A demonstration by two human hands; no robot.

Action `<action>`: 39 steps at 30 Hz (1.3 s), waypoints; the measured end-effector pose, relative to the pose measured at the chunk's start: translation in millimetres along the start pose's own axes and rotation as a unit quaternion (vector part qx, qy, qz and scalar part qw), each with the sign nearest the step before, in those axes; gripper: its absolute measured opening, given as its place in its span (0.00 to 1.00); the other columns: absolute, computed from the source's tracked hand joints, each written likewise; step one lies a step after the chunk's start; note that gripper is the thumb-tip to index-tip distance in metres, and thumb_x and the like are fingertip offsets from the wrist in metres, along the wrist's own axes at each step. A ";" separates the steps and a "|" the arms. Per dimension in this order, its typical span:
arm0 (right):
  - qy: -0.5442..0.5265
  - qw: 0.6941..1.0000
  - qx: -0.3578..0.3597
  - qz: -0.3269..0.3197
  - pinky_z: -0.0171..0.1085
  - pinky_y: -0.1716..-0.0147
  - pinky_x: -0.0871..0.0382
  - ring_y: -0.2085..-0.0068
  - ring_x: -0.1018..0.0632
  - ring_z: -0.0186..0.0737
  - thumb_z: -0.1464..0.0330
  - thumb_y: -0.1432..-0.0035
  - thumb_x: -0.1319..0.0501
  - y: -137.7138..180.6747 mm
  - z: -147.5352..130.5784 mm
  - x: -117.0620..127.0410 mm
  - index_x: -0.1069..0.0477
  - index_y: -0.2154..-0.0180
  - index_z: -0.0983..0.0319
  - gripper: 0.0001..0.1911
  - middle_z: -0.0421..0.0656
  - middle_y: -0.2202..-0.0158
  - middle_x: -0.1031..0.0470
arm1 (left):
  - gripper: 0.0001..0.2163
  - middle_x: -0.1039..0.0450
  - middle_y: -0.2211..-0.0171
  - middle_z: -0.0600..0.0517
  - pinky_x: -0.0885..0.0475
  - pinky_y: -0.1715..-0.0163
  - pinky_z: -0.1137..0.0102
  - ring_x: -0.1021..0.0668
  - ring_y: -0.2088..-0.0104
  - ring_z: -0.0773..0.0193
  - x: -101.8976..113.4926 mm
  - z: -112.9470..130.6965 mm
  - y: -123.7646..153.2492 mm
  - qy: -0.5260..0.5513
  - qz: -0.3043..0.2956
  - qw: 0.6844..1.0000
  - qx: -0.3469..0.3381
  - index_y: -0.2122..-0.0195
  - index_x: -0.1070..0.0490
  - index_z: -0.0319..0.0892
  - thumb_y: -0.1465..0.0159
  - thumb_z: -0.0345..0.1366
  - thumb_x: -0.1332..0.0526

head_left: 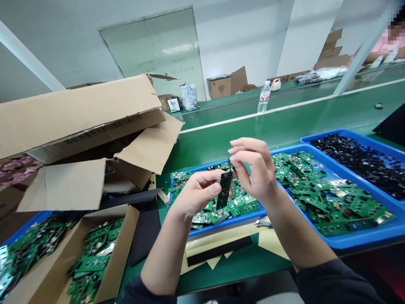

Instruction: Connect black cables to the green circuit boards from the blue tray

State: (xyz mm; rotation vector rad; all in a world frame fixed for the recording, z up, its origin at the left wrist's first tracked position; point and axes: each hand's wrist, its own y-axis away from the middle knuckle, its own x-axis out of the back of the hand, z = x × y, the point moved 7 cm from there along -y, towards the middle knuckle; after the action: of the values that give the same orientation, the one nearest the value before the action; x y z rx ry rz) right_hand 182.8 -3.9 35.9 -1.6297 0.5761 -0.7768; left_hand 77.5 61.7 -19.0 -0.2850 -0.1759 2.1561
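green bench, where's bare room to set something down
Bare green bench shows in front of the black strip and behind the middle blue tray. Crowded: that tray, the tray to its right and the small cardboard box at left, all heaped with circuit boards.

Centre of frame: left hand grips a green circuit board, stood on end and slightly tilted; right hand pinches a small dark part at the board's upper end. Right of frame: blue tray containing loose boards. Far right: second blue tray containing black parts. Lower left: cardboard box containing further boards. Upper right of centre: clear bottle, standing.
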 end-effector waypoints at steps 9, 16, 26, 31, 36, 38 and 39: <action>-0.053 0.998 0.014 -0.019 0.43 0.62 0.22 0.58 0.24 0.40 0.80 0.40 0.46 6.0 3.5 -3.8 0.35 0.54 0.53 0.18 0.46 0.50 0.33 | 0.15 0.28 0.73 0.49 0.31 0.71 0.70 0.28 0.72 0.65 5.8 4.3 2.8 -0.084 -0.013 0.996 0.018 0.69 0.22 0.38 0.43 0.47 0.33; -0.112 0.973 -0.179 0.092 0.46 0.58 0.24 0.57 0.23 0.43 0.69 0.37 0.43 8.6 34.2 16.5 0.34 0.48 0.54 0.16 0.47 0.50 0.29 | 0.13 0.28 0.61 0.48 0.25 0.60 0.67 0.24 0.61 0.63 17.7 30.6 9.1 -0.314 0.113 0.929 -0.157 0.54 0.23 0.45 0.41 0.37 0.33; -0.403 0.765 -0.446 -0.232 0.35 0.71 0.28 0.74 0.24 0.34 0.51 0.45 0.37 24.7 38.0 -30.7 0.27 0.74 0.62 0.20 0.42 0.76 0.25 | 0.17 0.30 0.59 0.49 0.24 0.59 0.68 0.24 0.58 0.64 -4.3 66.1 35.5 -0.606 0.186 0.659 -0.404 0.51 0.28 0.44 0.40 0.25 0.34; -0.463 0.701 -0.463 -0.282 0.33 0.73 0.30 0.75 0.26 0.32 0.56 0.46 0.35 28.5 22.7 -41.9 0.27 0.75 0.63 0.17 0.41 0.77 0.26 | 0.14 0.29 0.59 0.48 0.24 0.58 0.66 0.24 0.58 0.62 -7.6 65.5 38.6 -0.639 0.188 0.617 -0.419 0.53 0.27 0.43 0.40 0.25 0.35; -0.466 0.706 -0.450 -0.286 0.31 0.75 0.34 0.76 0.28 0.31 0.60 0.43 0.37 28.5 18.6 -40.6 0.26 0.73 0.63 0.13 0.40 0.79 0.27 | 0.17 0.29 0.60 0.49 0.23 0.61 0.70 0.23 0.60 0.65 -3.2 65.8 37.4 -0.617 0.201 0.639 -0.413 0.50 0.28 0.45 0.40 0.26 0.34; -0.472 0.700 -0.451 -0.291 0.31 0.76 0.35 0.77 0.29 0.30 0.61 0.42 0.38 30.7 18.8 -42.2 0.26 0.73 0.64 0.14 0.39 0.80 0.29 | 0.18 0.29 0.60 0.50 0.23 0.63 0.71 0.23 0.60 0.65 -0.8 65.2 35.9 -0.598 0.195 0.663 -0.405 0.48 0.29 0.46 0.40 0.27 0.34; -0.476 0.695 -0.452 -0.293 0.31 0.76 0.35 0.78 0.29 0.30 0.61 0.42 0.38 32.1 19.2 -43.4 0.26 0.74 0.64 0.14 0.38 0.80 0.30 | 0.19 0.29 0.60 0.50 0.23 0.63 0.72 0.23 0.60 0.65 0.2 64.8 35.0 -0.588 0.189 0.677 -0.400 0.48 0.29 0.46 0.40 0.27 0.34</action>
State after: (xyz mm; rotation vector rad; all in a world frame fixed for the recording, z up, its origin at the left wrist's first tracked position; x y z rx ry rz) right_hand 170.2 34.1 -5.0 -2.8806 -0.4714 0.1229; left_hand 32.2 40.9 35.2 0.7227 -1.9643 2.1821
